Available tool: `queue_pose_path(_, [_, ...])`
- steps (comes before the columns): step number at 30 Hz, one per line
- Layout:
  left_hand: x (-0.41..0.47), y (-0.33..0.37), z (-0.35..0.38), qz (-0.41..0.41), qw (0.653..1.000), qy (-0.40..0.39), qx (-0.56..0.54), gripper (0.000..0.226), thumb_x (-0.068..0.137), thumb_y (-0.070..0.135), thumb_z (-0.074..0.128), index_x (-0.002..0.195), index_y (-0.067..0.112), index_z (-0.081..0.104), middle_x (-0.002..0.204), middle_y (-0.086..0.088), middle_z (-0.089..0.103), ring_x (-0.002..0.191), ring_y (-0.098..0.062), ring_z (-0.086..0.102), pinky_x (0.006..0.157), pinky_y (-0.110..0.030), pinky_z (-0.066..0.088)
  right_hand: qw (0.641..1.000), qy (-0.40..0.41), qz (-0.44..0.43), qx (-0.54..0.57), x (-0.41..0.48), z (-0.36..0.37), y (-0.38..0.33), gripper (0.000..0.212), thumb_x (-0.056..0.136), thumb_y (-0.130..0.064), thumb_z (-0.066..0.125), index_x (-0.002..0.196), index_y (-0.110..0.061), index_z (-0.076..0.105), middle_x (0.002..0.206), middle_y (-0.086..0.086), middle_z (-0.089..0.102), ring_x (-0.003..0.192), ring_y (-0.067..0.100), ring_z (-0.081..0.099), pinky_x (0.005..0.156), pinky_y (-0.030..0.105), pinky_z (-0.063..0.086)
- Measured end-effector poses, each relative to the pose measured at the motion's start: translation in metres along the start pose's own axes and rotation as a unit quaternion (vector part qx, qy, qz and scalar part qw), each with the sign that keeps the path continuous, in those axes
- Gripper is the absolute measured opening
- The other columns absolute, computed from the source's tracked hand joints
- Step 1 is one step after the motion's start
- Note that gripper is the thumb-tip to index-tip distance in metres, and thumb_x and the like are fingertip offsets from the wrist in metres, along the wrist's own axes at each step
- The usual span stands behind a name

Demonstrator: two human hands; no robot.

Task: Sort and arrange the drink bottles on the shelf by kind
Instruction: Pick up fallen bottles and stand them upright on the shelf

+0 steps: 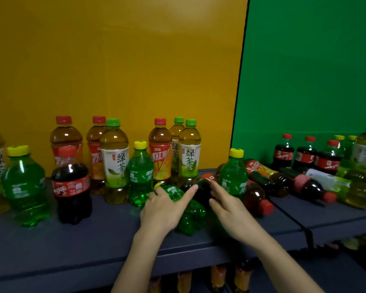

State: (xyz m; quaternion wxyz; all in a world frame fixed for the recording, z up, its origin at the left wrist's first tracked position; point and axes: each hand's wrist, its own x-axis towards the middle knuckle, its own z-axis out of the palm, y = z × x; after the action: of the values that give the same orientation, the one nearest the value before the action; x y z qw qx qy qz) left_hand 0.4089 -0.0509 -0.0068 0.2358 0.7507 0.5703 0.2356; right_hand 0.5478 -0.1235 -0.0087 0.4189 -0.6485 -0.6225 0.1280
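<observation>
Glossy plastic bottles (140,172), matt shelf (93,240)

The left forearm (133,256) and right forearm (283,259), both bare, reach up from below and converge toward the middle. The left hand (163,206) lies palm down, fingers bent slightly forward, thumb stretched wide to the right. The right hand (227,209) is just beside it, palm turned inward, with fingers straight and loosely spread, thumb apart beneath them.
</observation>
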Motion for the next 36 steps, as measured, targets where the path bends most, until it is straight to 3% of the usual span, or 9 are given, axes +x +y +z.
queue_pose_path(6, [0.023,0.011,-0.006,-0.080,0.994,-0.053,-0.050,0.118,0.069,0.073,0.056,0.146,0.001,0.001,0.149,-0.017,0.029,0.135,-0.034,0.032,0.106,-0.040,0.033,0.991,-0.033,0.099,0.082,0.016,0.004,0.011,0.061,0.099,-0.025,0.038,0.149,-0.015,0.004,0.150,0.003,0.031,0.137,0.018,0.031,0.106,0.023,0.025])
queue_pose_path(10, [0.026,0.007,0.000,-0.075,0.992,-0.027,-0.098,0.106,0.072,0.060,0.064,0.143,-0.001,0.014,0.142,-0.018,0.039,0.129,-0.033,0.040,0.104,-0.038,0.038,0.971,0.001,0.159,0.179,0.034,0.016,0.012,0.052,0.098,-0.024,0.041,0.144,-0.013,0.021,0.145,0.006,0.038,0.132,0.023,0.038,0.110,0.034,0.030])
queue_pose_path(13, [0.022,0.000,0.004,-0.036,0.986,0.014,-0.160,0.098,0.057,0.061,0.070,0.131,0.007,0.033,0.129,-0.012,0.052,0.116,-0.030,0.051,0.098,-0.039,0.043,0.943,0.041,0.219,0.245,0.048,0.027,0.012,0.051,0.097,-0.024,0.044,0.140,-0.007,0.025,0.136,0.011,0.045,0.125,0.028,0.046,0.106,0.037,0.036])
queue_pose_path(18, [0.010,-0.010,0.000,0.054,0.969,0.063,-0.231,0.101,0.056,0.051,0.074,0.139,0.018,0.026,0.130,-0.004,0.048,0.114,-0.022,0.050,0.094,-0.034,0.043,0.899,0.100,0.269,0.332,0.069,0.039,0.008,0.025,0.092,-0.026,0.050,0.108,-0.008,0.046,0.113,0.016,0.059,0.105,0.033,0.058,0.096,0.048,0.047])
queue_pose_path(20, [0.007,-0.015,-0.005,0.087,0.962,0.086,-0.245,0.102,0.050,0.049,0.071,0.138,0.023,0.026,0.129,-0.001,0.048,0.112,-0.019,0.051,0.093,-0.034,0.044,0.895,0.112,0.283,0.325,0.080,0.042,0.006,0.037,0.088,-0.031,0.054,0.110,-0.002,0.050,0.111,0.018,0.061,0.102,0.035,0.060,0.093,0.048,0.048])
queue_pose_path(23, [0.005,-0.024,-0.015,0.136,0.950,0.133,-0.246,0.100,0.055,0.039,0.077,0.139,0.026,0.025,0.131,0.001,0.046,0.114,-0.018,0.049,0.093,-0.032,0.042,0.910,0.133,0.291,0.264,0.088,0.038,-0.003,0.031,0.088,-0.026,0.057,0.104,0.000,0.052,0.115,0.017,0.058,0.110,0.036,0.055,0.100,0.042,0.042])
queue_pose_path(26, [0.006,-0.033,-0.024,0.172,0.945,0.162,-0.228,0.098,0.062,0.024,0.082,0.140,0.026,0.024,0.134,0.002,0.042,0.118,-0.017,0.045,0.093,-0.030,0.038,0.919,0.144,0.315,0.185,0.097,0.031,-0.002,0.081,0.084,-0.026,0.065,0.138,0.009,0.016,0.139,0.025,0.036,0.130,0.036,0.037,0.106,0.038,0.031])
queue_pose_path(28, [0.008,-0.039,-0.028,0.183,0.942,0.167,-0.224,0.096,0.061,0.023,0.082,0.140,0.024,0.026,0.133,0.003,0.042,0.117,-0.015,0.045,0.090,-0.027,0.036,0.927,0.129,0.330,0.124,0.104,0.031,-0.003,0.102,0.078,-0.032,0.071,0.143,0.006,0.002,0.148,0.026,0.022,0.135,0.038,0.028,0.109,0.041,0.029])
queue_pose_path(36, [0.006,-0.051,-0.036,0.221,0.931,0.196,-0.213,0.092,0.055,0.032,0.077,0.136,0.018,0.036,0.121,0.008,0.039,0.112,-0.010,0.041,0.091,-0.024,0.033,0.932,0.090,0.350,0.012,0.114,0.028,-0.004,0.102,0.078,-0.035,0.071,0.144,0.000,0.001,0.146,0.024,0.021,0.133,0.036,0.031,0.104,0.039,0.036])
